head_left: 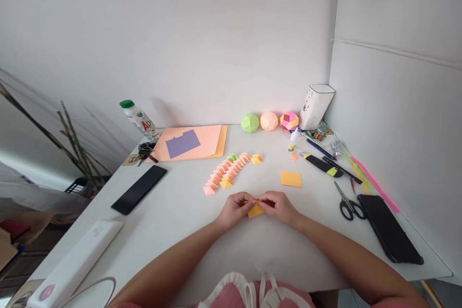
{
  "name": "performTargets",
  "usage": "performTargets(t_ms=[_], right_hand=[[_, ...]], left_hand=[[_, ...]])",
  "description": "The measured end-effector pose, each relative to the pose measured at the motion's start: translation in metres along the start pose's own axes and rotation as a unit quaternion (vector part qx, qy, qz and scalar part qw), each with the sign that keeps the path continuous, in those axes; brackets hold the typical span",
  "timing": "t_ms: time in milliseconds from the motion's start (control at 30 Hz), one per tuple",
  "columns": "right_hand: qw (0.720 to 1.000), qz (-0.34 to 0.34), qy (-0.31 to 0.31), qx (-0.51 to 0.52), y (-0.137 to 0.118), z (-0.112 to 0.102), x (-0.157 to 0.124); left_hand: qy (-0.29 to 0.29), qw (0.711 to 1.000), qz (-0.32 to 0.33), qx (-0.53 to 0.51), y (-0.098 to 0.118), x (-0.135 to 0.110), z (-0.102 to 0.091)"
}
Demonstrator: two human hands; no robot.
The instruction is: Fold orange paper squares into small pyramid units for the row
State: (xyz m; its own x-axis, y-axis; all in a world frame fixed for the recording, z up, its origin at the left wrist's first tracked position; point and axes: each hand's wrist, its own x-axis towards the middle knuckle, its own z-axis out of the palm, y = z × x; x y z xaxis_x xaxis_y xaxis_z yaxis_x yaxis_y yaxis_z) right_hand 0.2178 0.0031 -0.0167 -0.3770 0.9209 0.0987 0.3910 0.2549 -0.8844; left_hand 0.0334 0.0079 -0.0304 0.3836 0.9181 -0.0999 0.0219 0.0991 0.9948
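Observation:
A small piece of orange paper is pinched between both hands, low over the near middle of the table. My left hand grips its left side with thumb and fingers, and my right hand grips its right side. The fingers partly cover its upper edge, where a fold seems to lie. Just beyond the hands are rows of folded peach paper pieces, with a green one and an orange one among them. Another folded orange piece lies apart. Flat orange paper rests to the right.
Three paper balls line the wall. Peach sheets, a bottle and a black phone are left, near a long white device. Scissors, a cutter, glue and another phone lie right.

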Motion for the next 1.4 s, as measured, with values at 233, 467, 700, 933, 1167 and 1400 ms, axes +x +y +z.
performTargets(t_ms=[233,467,700,933,1167,1400], right_hand=[[1.000,-0.006,-0.002,-0.008,0.002,0.002,0.000],[1.000,-0.021,-0.017,-0.004,0.005,0.003,-0.001],[0.999,0.012,-0.034,0.030,0.000,-0.001,-0.002],[0.992,0.040,-0.057,0.108,0.001,-0.007,-0.002],[0.991,0.060,-0.053,0.109,0.004,-0.007,-0.001],[0.993,0.048,-0.043,0.100,0.006,-0.003,-0.001]], left_hand=[[-0.006,1.000,0.004,0.006,-0.002,0.000,0.000],[-0.011,1.000,-0.006,0.012,-0.001,-0.002,0.002],[0.012,0.997,-0.034,0.064,0.002,-0.003,0.002],[-0.005,1.000,-0.013,0.027,0.003,-0.003,0.000],[-0.009,1.000,0.015,0.011,0.008,-0.001,0.001],[-0.028,0.994,0.023,0.101,0.008,0.000,0.003]])
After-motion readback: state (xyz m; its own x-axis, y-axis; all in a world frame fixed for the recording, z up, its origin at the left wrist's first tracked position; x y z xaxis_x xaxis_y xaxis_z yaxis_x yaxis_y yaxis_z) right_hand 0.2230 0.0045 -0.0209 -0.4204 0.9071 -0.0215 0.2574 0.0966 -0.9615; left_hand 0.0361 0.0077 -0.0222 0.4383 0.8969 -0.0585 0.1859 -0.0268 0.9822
